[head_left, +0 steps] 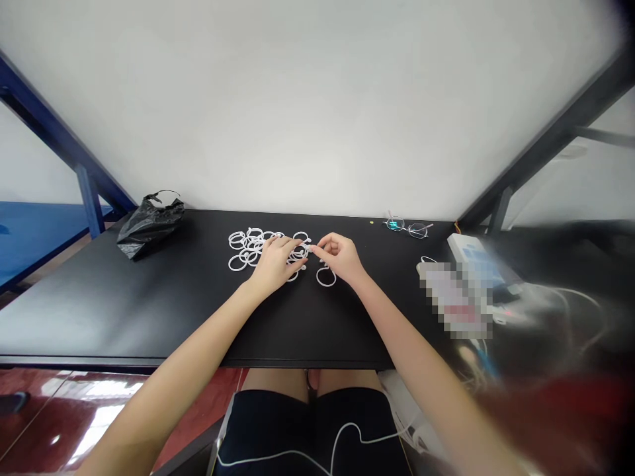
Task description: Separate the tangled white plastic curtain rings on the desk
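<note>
Several thin white rings (238,263), some with a small nub on the rim, lie in an overlapping heap on the black table (188,317). My left hand (276,263) rests palm down over the heap, its fingers stretched out and thumb apart, covering part of the rings. At the heap's right edge, my right hand (341,256) pinches a white ring (306,247) between thumb and forefinger, partly hidden by the fingers. Just below my right hand, a single white ring (326,277) lies apart from the heap.
A crumpled black plastic bag (151,225) sits at the back left. Eyeglasses (407,227) lie near the wall at the back right. A white box (469,254), a blurred-out flat item (456,301) and white cables (565,291) are on the right. Another white cable (288,454) crosses my lap.
</note>
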Motion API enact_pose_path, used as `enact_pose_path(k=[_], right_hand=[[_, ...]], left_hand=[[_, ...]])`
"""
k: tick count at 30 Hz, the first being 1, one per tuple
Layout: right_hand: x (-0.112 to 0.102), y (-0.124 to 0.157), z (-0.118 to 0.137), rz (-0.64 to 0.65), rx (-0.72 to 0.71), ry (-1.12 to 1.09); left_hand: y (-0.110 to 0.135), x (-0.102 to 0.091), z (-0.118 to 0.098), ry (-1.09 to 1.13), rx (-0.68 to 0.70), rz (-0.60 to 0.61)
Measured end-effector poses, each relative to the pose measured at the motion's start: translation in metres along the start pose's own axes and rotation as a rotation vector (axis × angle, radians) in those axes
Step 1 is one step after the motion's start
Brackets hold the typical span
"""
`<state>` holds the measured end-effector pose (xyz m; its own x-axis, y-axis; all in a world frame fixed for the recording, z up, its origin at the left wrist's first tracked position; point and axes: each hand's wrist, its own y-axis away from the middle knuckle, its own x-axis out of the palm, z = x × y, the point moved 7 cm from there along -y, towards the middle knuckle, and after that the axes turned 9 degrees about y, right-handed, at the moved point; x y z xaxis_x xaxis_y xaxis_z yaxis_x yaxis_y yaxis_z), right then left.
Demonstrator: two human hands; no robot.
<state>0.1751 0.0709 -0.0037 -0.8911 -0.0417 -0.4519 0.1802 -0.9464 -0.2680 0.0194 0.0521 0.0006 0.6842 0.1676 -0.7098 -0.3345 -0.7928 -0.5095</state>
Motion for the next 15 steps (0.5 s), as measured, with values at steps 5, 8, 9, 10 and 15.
enact_pose_path(k=[5,8,9,10,15], right_hand=[[0.005,0.003,-0.005,0.092,0.017,0.365],[0.005,0.004,-0.009,0.077,0.027,0.505],[0.005,0.003,-0.011,0.076,0.032,0.522],[0.005,0.003,-0.012,0.070,0.034,0.530],[0.001,0.001,-0.011,0.035,0.015,0.545]], left_hand=[[0.003,0.007,0.006,-0.112,-0.045,0.059],[0.003,0.010,0.008,-0.135,-0.085,0.095],[0.003,0.010,0.008,-0.139,-0.094,0.104],[0.004,0.011,0.008,-0.142,-0.101,0.112],[0.004,0.012,0.008,-0.136,-0.101,0.134]])
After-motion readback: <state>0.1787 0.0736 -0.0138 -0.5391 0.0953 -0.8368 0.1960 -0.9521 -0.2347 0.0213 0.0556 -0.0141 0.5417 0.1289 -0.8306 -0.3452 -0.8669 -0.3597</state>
